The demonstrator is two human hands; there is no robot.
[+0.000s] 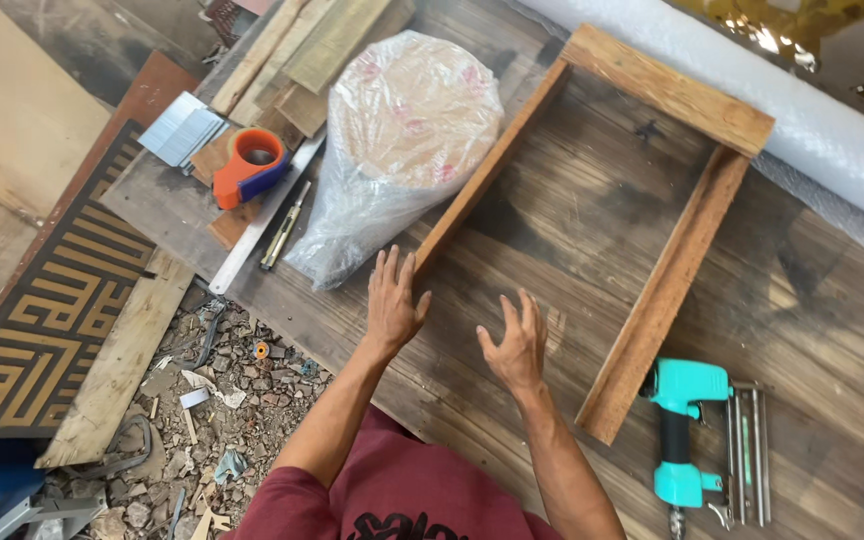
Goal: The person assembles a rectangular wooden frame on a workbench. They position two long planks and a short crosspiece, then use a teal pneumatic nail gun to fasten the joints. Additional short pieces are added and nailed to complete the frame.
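Observation:
A three-sided wooden frame (668,91) lies on the dark plank worktable (832,300), its open side toward me. My left hand (393,300) is spread open at the near end of the frame's left board (482,175), fingertips close to it. Over the tabletop inside the frame's open end hovers my right hand (517,342), fingers apart and holding nothing. A teal nail gun (689,430) rests on the table to the right of the frame's right board (664,290).
A clear plastic bag with round pale pieces (402,130) sits left of the frame. An orange tape dispenser (249,166), a metal ruler (264,215), strips of staples (181,128) and wood offcuts lie at the table's left. A bubble-wrap roll (802,110) runs along the back. Rubble covers the floor.

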